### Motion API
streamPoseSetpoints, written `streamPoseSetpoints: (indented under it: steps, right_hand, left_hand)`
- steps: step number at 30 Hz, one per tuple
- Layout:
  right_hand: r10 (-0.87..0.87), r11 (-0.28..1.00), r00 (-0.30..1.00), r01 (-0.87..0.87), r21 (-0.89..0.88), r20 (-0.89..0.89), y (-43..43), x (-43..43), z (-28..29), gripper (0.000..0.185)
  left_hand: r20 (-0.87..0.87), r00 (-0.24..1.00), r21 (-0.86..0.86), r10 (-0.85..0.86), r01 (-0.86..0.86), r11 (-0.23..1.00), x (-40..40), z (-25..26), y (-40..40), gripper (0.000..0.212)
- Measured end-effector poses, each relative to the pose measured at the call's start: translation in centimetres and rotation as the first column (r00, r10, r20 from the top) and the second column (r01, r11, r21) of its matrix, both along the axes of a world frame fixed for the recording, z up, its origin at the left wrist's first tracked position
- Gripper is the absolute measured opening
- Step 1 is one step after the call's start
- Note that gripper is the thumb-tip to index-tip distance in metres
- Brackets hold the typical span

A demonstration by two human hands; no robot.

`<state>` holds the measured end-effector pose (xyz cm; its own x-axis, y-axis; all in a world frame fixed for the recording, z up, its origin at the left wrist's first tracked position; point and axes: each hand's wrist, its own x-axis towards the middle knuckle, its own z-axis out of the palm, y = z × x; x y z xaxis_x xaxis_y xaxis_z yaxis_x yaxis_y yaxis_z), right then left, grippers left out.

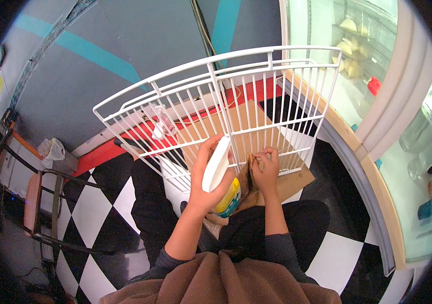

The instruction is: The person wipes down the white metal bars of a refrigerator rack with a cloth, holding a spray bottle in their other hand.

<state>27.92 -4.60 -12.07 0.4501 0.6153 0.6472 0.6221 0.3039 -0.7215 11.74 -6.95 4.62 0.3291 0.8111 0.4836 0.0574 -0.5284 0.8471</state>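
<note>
My left hand [200,190] is wrapped around a spray bottle [216,164] with a white trigger head and a yellow and teal label. Part of the bottle is hidden behind the hand. Pinched in the fingers of my right hand [267,169] is a brown and dark piece of what looks like cloth [251,176], hanging down close to the bars. In front of both hands a white coated wire rack [221,98] stands tilted, its curved double rail at the top. Its lower bars are beside my fingers.
Flat cardboard [299,178] lies under the rack on the black-and-white checkered floor [333,254]. A glass display case [368,152] curves along the right. A clear bottle [166,121] stands behind the bars near the grey wall [125,38]. At left are a black-framed chair [33,197] and a bin [58,161].
</note>
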Motion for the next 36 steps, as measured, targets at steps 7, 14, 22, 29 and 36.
streamPoseSetpoints:
  steps: [7, 14, 22, 29, 36]
  right_hand:
    - [0.044, 0.999, 0.998, -0.045, -0.028, -0.050, -0.1, 0.0, 0.2, 0.015]
    - [0.069, 0.995, 0.997, -0.070, -0.071, -0.020, -0.5, 0.0, 0.9, 0.014]
    - [0.056, 0.998, 0.990, -0.053, 0.024, -0.132, -2.7, -0.1, 6.5, 0.012]
    - [0.120, 0.970, 0.826, 0.021, 0.241, -0.552, -1.9, -1.4, 15.0, 0.012]
    - [-0.137, 0.889, 0.974, 0.202, 0.410, -0.182, 4.6, 0.0, 19.4, 0.009]
  left_hand:
    - [-0.124, 0.984, 0.221, 0.132, -0.102, 0.970, -1.4, -0.8, 3.1, 0.059]
    - [0.013, 0.997, -0.007, 0.073, -0.073, 0.997, -2.5, -2.6, 4.8, 0.061]
    - [0.031, 1.000, -0.010, 0.005, -0.005, 1.000, -3.5, -3.8, 5.9, 0.066]
    - [0.005, 1.000, -0.033, -0.011, 0.011, 0.999, -4.2, -3.8, 6.1, 0.066]
    - [-0.010, 1.000, -0.023, -0.018, 0.018, 1.000, -3.4, -3.8, 5.9, 0.066]
